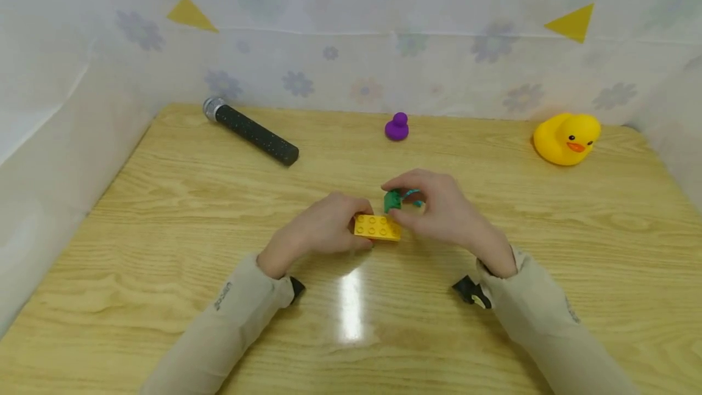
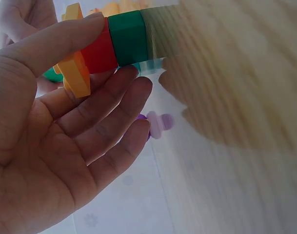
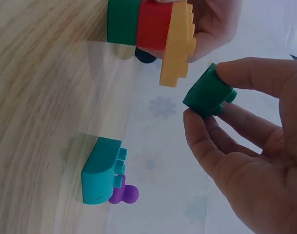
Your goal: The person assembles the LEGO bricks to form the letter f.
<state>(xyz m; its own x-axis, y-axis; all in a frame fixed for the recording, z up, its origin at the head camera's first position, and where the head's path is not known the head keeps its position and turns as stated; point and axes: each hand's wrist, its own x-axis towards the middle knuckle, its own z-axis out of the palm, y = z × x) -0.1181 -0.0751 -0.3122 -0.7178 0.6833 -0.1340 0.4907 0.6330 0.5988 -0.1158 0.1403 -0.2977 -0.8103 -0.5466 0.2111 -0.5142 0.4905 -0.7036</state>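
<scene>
My left hand [image 1: 329, 224] holds a small stack of toy building blocks between thumb and fingers. On top of it is a flat yellow brick [image 1: 373, 229] with studs; below come a red brick [image 2: 99, 51] and a green brick [image 2: 128, 38], best seen in the wrist views. With thumb and fingertips, my right hand [image 1: 441, 212] pinches a separate small green brick [image 3: 209, 92]. That brick is tilted, close above one end of the yellow brick and apart from it in the right wrist view. Behind the hands, a teal curved block [image 3: 102, 170] stands on the table.
Toward the back of the wooden table [image 1: 164, 212] lie a black microphone [image 1: 255, 134] on the left, a small purple duck-shaped toy [image 1: 397, 127] in the middle and a yellow rubber duck [image 1: 562, 142] on the right. A flower-patterned cloth [image 1: 351, 17] hangs behind.
</scene>
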